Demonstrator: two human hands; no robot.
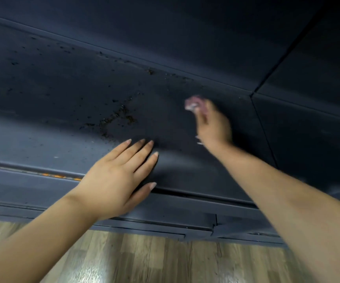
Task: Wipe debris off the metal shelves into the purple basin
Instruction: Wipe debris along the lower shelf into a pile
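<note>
A dark blue-grey metal shelf point(48, 139) fills most of the view. Brown crumbs of debris point(118, 117) lie scattered across it, thickest near the middle and along the back seam. My left hand point(120, 176) rests flat on the shelf near its front edge, fingers straight and spread. Further back and to the right, my right hand point(212, 127) is blurred and grips a small crumpled pinkish-white cloth point(194, 104) against the shelf surface. The purple basin is out of view.
The shelf's back wall point(165, 33) rises behind, and a side panel point(308, 123) closes it on the right. Below the front lip point(165, 223) lies a wood-pattern floor point(154, 260).
</note>
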